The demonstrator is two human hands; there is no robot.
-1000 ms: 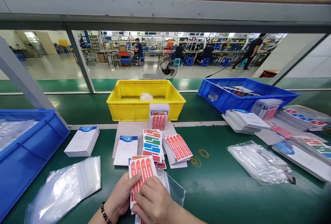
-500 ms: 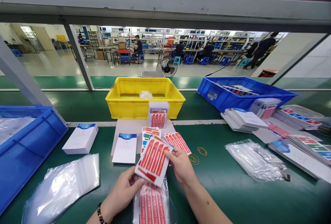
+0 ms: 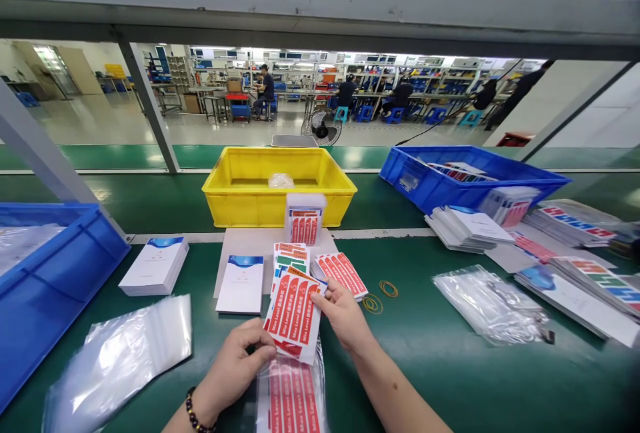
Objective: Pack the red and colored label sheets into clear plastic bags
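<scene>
Between both hands I have a small stack of red-and-white sticker sheets point(image 3: 295, 310), printed "Max Level" and "Min Level". My right hand point(image 3: 345, 313) pinches its right edge, with the thumb on top. My left hand point(image 3: 240, 363) is closed at the lower left edge, its fingertips partly hidden behind the sheets. Directly below lies a clear plastic bag point(image 3: 293, 396) with red sticker sheets inside. Beyond the held stack are more mixed sticker sheets point(image 3: 290, 256), and to its right a pile of red sticker sheets point(image 3: 343, 273).
White booklets point(image 3: 240, 286) and a thicker booklet stack point(image 3: 155, 266) lie left, near empty clear bags point(image 3: 130, 353) and a blue bin point(image 3: 55, 286). A yellow bin point(image 3: 280, 210) stands behind. Rubber bands point(image 3: 389, 288), clear bags point(image 3: 493, 303) and another blue bin point(image 3: 465, 186) are right.
The held sticker sheets have turned more upright and lie flatter to view, their print now readable. Both hands have shifted only slightly.
</scene>
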